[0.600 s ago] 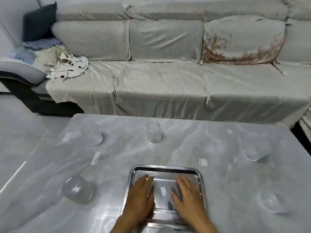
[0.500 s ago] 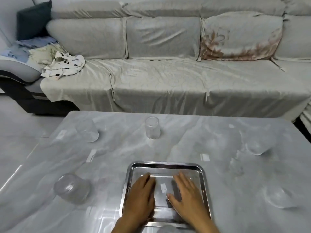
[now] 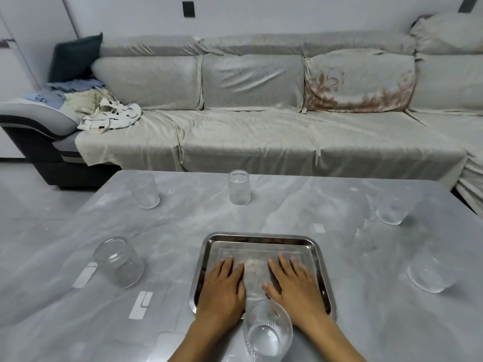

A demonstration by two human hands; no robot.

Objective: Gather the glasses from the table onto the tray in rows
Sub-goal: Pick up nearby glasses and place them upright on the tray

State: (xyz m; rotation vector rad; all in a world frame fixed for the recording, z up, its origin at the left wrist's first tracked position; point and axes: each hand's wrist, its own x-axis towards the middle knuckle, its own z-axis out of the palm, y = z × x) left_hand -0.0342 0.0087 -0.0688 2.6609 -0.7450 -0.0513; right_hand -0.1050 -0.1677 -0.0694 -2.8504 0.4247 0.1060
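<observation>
Steel rectangular tray (image 3: 261, 240) sits bare on the grey marble surface (image 3: 339, 205) under our flat, open, unladen left hand (image 3: 222, 290) and right hand (image 3: 294, 286), clear ribbed tumblers scattered around, and we risk elbowing the nearest glass (image 3: 266, 333) between our wrists.

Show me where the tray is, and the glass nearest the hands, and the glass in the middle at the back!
tray (image 3: 261, 241): head view, far rim.
nearest glass (image 3: 266, 333): head view, ribbed wall.
back middle glass (image 3: 239, 190): head view, side wall.

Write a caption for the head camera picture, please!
Both hands flat on the empty tray, six glasses waiting around.
</observation>
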